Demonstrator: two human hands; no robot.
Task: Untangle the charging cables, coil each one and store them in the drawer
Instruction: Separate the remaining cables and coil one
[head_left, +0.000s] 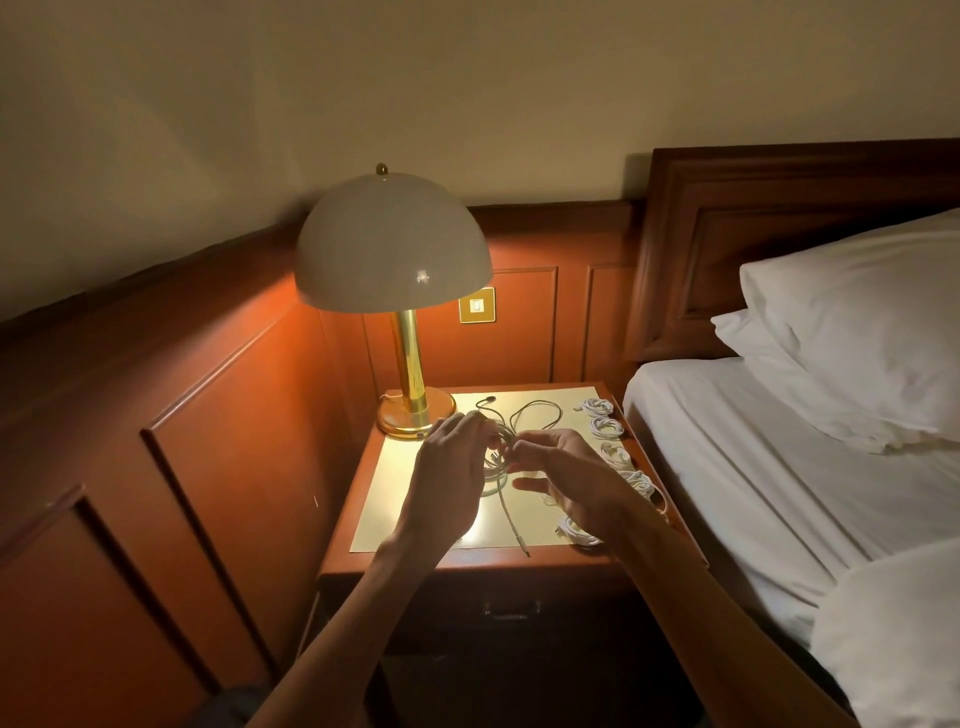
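Head view: the curled fingertips of the left hand are being closed onto the loops of a thin pale grey charging cable. The cable is being held, partly coiled, just above the middle of the cream-topped wooden bedside table. The same coil is being pinched from the opposite side by the bent fingers of the right hand, with the thumb held apart below them. One free end of the cable is trailing down to the table's front border. A darker cable loop is lying on the top behind the hands; whether it belongs to the held cable cannot be told. Several white coiled cables are lined up along the table's right edge, apart from the held one. The dark drawer front below the top is closed. A brass lamp with a white dome shade is glowing at the rear left corner. A white-sheeted bed is lying beside the table on the right.
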